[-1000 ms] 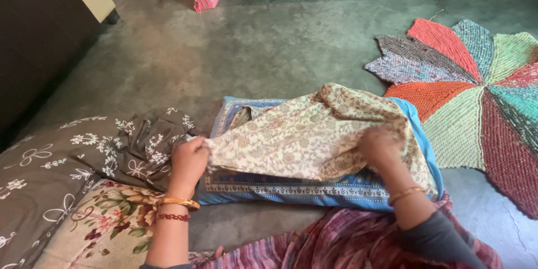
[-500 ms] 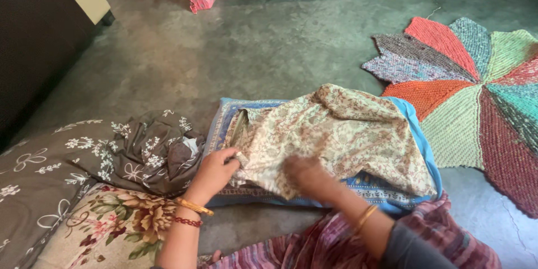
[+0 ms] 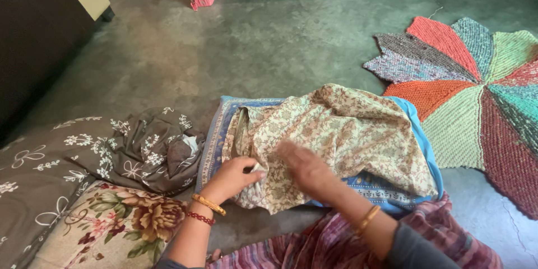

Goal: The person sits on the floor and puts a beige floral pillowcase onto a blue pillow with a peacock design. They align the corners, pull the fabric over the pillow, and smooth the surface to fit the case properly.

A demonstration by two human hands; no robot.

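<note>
A cream floral-printed cotton cloth is spread over a blue bordered folded fabric. Its near-left corner is pinched by the left hand; the blurred right hand is laid flat upon it.

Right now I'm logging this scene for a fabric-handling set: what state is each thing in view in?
Beige floral cloth: rumpled, partly folded, lying on the blue cloth.
Blue cloth: spread flat underneath.
Left hand: pinching the beige cloth's near-left edge.
Right hand: blurred, flat over the beige cloth.
Grey floral cloth: crumpled in a heap.
Rose-print cushion: lying flat.
Knitted round mat: spread flat on the floor.
</note>
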